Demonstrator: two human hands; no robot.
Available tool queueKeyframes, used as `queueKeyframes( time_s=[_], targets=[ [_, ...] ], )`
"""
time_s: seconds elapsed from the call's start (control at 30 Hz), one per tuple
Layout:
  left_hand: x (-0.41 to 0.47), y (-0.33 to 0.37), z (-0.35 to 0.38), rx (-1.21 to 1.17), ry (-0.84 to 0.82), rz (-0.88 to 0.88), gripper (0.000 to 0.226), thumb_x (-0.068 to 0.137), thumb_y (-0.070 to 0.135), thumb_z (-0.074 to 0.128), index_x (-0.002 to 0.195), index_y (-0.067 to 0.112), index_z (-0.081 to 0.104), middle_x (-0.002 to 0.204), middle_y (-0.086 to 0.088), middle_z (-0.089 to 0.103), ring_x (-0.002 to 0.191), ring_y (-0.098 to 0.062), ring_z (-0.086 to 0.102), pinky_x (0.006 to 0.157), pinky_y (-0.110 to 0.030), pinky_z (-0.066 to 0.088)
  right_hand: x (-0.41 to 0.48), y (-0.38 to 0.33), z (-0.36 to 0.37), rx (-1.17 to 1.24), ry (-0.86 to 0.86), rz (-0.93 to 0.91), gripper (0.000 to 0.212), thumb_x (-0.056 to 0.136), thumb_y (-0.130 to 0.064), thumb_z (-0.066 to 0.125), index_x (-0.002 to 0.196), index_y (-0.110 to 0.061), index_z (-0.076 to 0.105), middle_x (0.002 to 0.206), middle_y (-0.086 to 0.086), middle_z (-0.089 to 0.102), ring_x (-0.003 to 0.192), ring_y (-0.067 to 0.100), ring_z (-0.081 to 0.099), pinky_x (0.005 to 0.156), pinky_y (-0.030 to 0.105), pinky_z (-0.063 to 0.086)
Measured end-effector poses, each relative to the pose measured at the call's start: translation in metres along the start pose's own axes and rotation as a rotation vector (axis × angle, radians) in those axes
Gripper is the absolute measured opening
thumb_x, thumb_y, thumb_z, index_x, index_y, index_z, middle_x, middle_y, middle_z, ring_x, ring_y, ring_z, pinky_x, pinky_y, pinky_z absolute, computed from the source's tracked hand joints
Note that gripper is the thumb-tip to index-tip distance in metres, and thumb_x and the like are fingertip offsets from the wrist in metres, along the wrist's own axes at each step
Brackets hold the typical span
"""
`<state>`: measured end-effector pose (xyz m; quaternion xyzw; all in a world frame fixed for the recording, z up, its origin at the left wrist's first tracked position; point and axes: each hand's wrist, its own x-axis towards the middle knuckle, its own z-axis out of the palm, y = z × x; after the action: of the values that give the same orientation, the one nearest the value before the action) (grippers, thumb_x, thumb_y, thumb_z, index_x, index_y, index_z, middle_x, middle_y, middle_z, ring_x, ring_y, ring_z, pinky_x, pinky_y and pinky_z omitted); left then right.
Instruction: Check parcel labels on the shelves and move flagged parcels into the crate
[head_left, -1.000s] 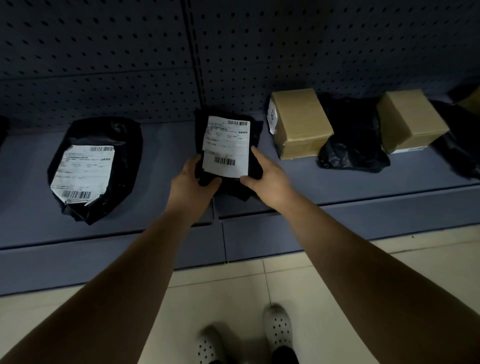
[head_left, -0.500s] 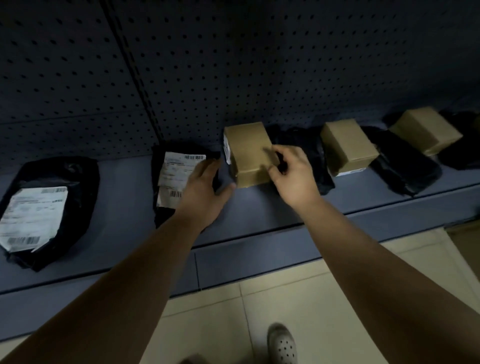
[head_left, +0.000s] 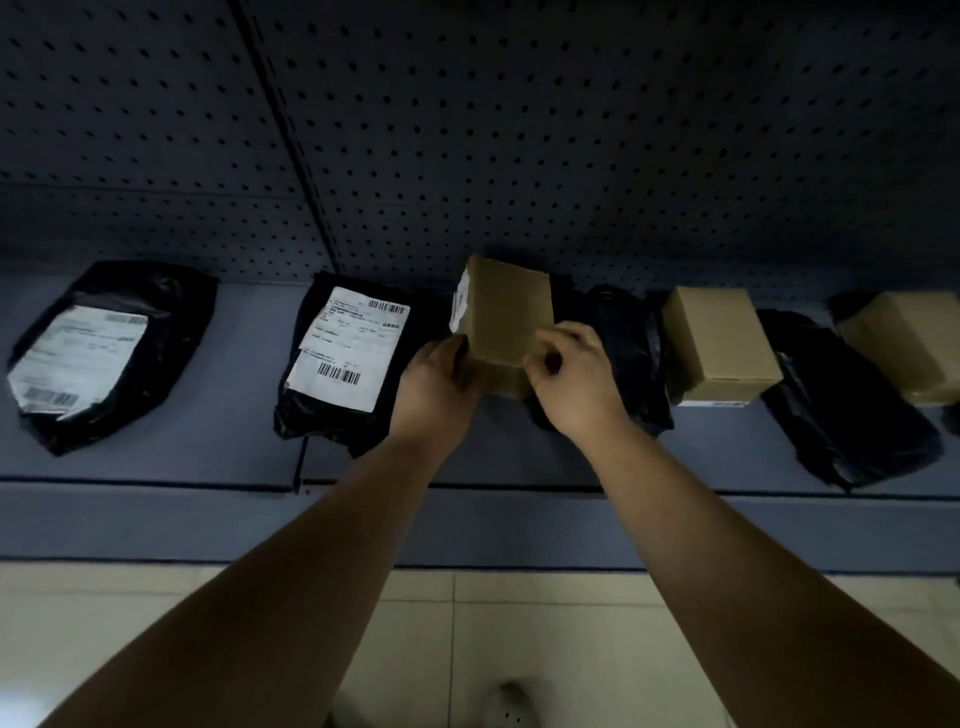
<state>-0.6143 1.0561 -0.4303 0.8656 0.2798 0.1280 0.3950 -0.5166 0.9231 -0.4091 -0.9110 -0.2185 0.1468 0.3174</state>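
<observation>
Right fingers are curling over the near top edge of the cardboard box; left fingers are wrapping its near left corner. So the right hand and left hand are both gripping it, at the middle of the shelf, far side near the pegboard. Its white label is facing left, unreadable. A labelled black mailer is lying just left. Judging: the label check is starting on this box. Next it wants turning, label toward the eyes. No crate is showing.
</observation>
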Motion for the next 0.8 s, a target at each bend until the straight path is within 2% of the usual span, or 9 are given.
queueKeyframes(
  time_s=[0.07,0.13,0.23,0.37,0.43,0.5,0.6,0.73,0.8],
  targets=[
    [-0.003,0.002,-0.006,0.035,0.09,0.12,0.04,0.09,0.02,0.061,0.127,0.008,0.062,0.125,-0.011,0.06,0.112,-0.027,0.056,0.094,-0.026,0.042,-0.002,0.001,-0.001,0.072,-0.048,0.051,0.037,0.1,-0.035,0.052,0.131,-0.016,0.06,0.139,0.005,0.048,0.122,0.021,0.051,0.101,0.019,0.036],
    [-0.005,0.002,-0.012,0.069,0.151,0.251,0.039,0.084,0.026,0.06,0.118,0.01,0.068,0.118,-0.009,0.063,0.108,-0.028,0.057,0.095,-0.036,0.048,-0.006,0.002,-0.001,0.113,-0.142,0.104,0.036,0.102,-0.04,0.044,0.123,-0.017,0.063,0.124,0.008,0.059,0.113,0.025,0.057,0.096,0.03,0.044],
    [-0.01,-0.001,-0.011,0.153,0.102,0.384,0.041,0.076,0.016,0.072,0.117,0.008,0.068,0.119,-0.011,0.063,0.109,-0.031,0.057,0.093,-0.04,0.05,-0.012,0.005,-0.001,0.16,-0.186,0.147,0.037,0.105,-0.038,0.038,0.112,-0.014,0.064,0.103,0.008,0.063,0.103,0.027,0.06,0.081,0.027,0.042],
    [-0.018,-0.006,-0.009,0.005,0.121,0.193,0.065,0.072,0.006,0.078,0.133,0.007,0.054,0.136,-0.013,0.047,0.124,-0.027,0.047,0.102,-0.032,0.041,-0.01,0.004,-0.003,0.257,-0.037,0.121,0.037,0.102,-0.04,0.046,0.129,-0.019,0.059,0.125,0.005,0.062,0.113,0.02,0.058,0.088,0.023,0.04],
    [-0.021,-0.005,-0.011,-0.127,0.08,0.004,0.071,0.075,0.013,0.078,0.139,0.013,0.047,0.133,-0.006,0.05,0.119,-0.021,0.052,0.099,-0.032,0.045,-0.009,-0.001,-0.001,0.241,-0.05,0.061,0.045,0.098,-0.042,0.053,0.139,-0.023,0.05,0.135,0.004,0.055,0.122,0.018,0.053,0.093,0.022,0.038],
    [-0.023,-0.006,-0.01,-0.182,-0.013,-0.101,0.061,0.08,0.02,0.075,0.135,0.022,0.051,0.121,0.001,0.06,0.105,-0.015,0.06,0.09,-0.033,0.052,-0.009,-0.006,0.003,0.226,-0.082,0.024,0.052,0.096,-0.04,0.057,0.145,-0.027,0.044,0.141,0.002,0.05,0.129,0.017,0.047,0.094,0.02,0.034],
    [-0.025,-0.006,-0.01,-0.145,-0.018,-0.102,0.033,0.086,0.022,0.069,0.118,0.021,0.062,0.104,0.001,0.066,0.095,-0.016,0.064,0.081,-0.029,0.052,-0.009,-0.009,0.008,0.317,-0.079,0.055,0.053,0.098,-0.033,0.057,0.148,-0.031,0.039,0.139,-0.002,0.051,0.127,0.014,0.05,0.096,0.02,0.037],
    [-0.028,-0.008,-0.016,0.011,0.123,0.087,0.035,0.084,0.019,0.068,0.119,0.01,0.065,0.108,-0.009,0.063,0.097,-0.024,0.06,0.084,-0.029,0.047,-0.013,-0.004,0.018,0.559,-0.168,0.183,0.046,0.101,-0.027,0.049,0.144,-0.041,0.042,0.133,-0.004,0.056,0.116,0.015,0.06,0.102,0.039,0.05],
    [-0.03,-0.005,-0.021,0.053,0.139,0.175,0.038,0.08,0.025,0.067,0.114,0.008,0.068,0.108,-0.011,0.063,0.099,-0.028,0.058,0.085,-0.03,0.045,-0.013,-0.001,0.022,0.599,-0.202,0.254,0.042,0.103,-0.024,0.044,0.143,-0.036,0.046,0.132,-0.002,0.058,0.118,0.019,0.059,0.104,0.041,0.049]
  ],
)
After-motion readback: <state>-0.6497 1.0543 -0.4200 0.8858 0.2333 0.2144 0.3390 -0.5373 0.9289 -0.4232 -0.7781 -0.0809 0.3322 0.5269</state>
